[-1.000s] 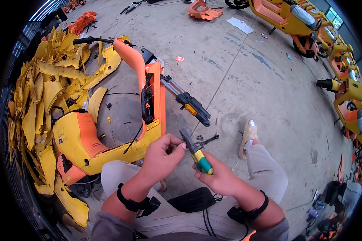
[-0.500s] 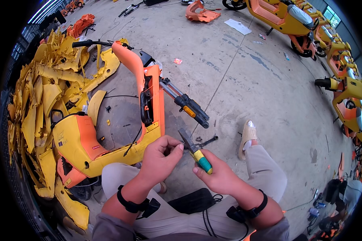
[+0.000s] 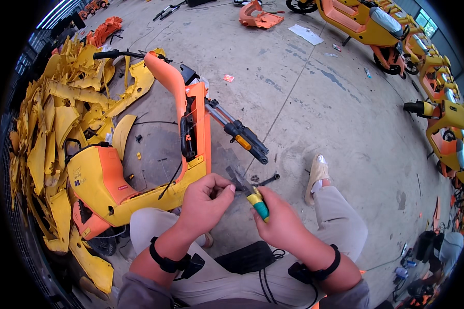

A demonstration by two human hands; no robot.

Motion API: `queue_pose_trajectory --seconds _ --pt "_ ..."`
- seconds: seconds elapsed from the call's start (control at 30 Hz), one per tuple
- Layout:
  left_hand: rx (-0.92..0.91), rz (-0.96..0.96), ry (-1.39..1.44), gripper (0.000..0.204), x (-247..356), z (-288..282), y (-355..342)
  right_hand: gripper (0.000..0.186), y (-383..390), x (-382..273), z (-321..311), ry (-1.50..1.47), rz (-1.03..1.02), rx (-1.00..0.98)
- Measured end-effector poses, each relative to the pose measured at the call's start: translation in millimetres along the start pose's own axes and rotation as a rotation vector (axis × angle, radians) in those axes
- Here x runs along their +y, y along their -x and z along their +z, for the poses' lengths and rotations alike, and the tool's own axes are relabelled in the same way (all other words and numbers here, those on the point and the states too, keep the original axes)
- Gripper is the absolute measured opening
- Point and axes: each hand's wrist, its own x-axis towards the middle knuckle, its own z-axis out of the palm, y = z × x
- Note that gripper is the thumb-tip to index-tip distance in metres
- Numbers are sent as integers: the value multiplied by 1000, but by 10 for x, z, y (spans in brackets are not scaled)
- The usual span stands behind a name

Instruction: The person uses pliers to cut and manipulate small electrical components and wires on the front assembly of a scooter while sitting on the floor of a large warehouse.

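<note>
My right hand [image 3: 273, 219] grips a tool with a yellow and green handle [image 3: 258, 203], its flat metal blade [image 3: 237, 177] blurred and angled up to the left. My left hand [image 3: 209, 201] is closed in a pinch at that blade; what its fingertips hold is too small to make out. Behind my hands lies a stripped yellow and orange scooter body [image 3: 100, 177], with a metal front fork [image 3: 232, 129] sticking out to the right. A dark wrench-like part [image 3: 268, 180] lies on the floor beyond the tool.
A heap of yellow panels [image 3: 56, 134] fills the left. Yellow scooters [image 3: 443, 139] line the right edge. An orange panel [image 3: 258, 18] and white paper [image 3: 304, 33] lie farther back. My outstretched foot [image 3: 317, 175] is at right; assorted items [image 3: 412, 262] lie at lower right.
The tool and my right hand have shifted slightly left, with the blade now blurred. My left hand has moved a little left and stays pinched. The scooter body is unchanged.
</note>
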Motion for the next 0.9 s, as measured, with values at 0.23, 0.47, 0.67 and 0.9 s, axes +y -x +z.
queue_pose_trajectory --seconds 0.23,0.47,0.67,0.9 --pt "38 -31 19 8 71 17 14 47 -65 39 -34 165 -3 80" --pt "42 -23 -16 8 32 26 -7 50 -69 131 -123 -606 205 -351" --pt "26 -26 -21 8 -32 33 -36 54 -31 144 -82 -654 232 -396" --pt "46 -6 -42 8 -46 37 -41 58 -16 166 -64 -625 164 -396"
